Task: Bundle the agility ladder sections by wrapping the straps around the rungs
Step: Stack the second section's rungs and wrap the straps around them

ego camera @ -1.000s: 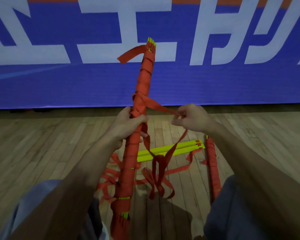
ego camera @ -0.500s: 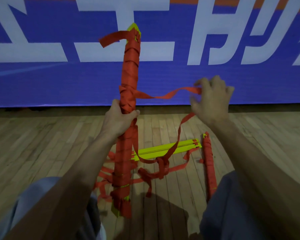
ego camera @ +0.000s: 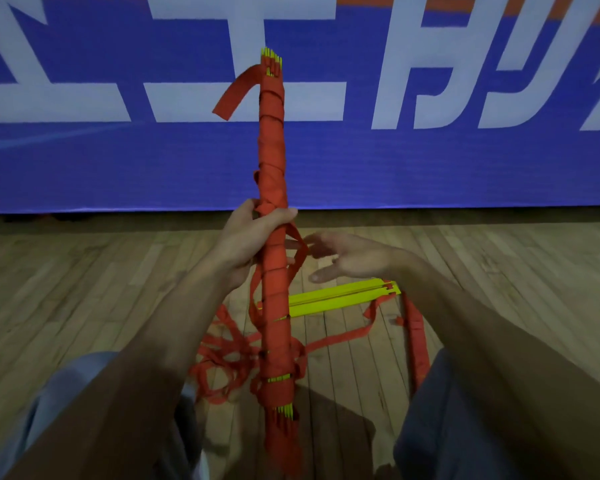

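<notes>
our left hand point(ego camera: 253, 237) grips the upright bundle point(ego camera: 272, 161) at mid-length. our right hand point(ego camera: 347, 259), fingers spread and empty, hovers at its 3 o'clock beside the loose strap point(ego camera: 300, 259). we judge the bundle light and stiff, the strap limp, best pinched close in.

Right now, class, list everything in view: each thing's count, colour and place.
floor: one, brown wood, underneath
banner: one, blue with white letters, behind
wrapped ladder bundle: one, red strap over yellow rungs, upright at centre
second wrapped bundle: one, red, lying on floor at right
loose rungs: one flat stack, yellow, on floor behind the upright bundle
loose straps: a tangle, red, on floor around the bundle's base
trouser legs: two, grey-blue, bottom corners
left hand: one, grips the upright bundle mid-height
right hand: one, open, blurred, right of the upright bundle
</notes>
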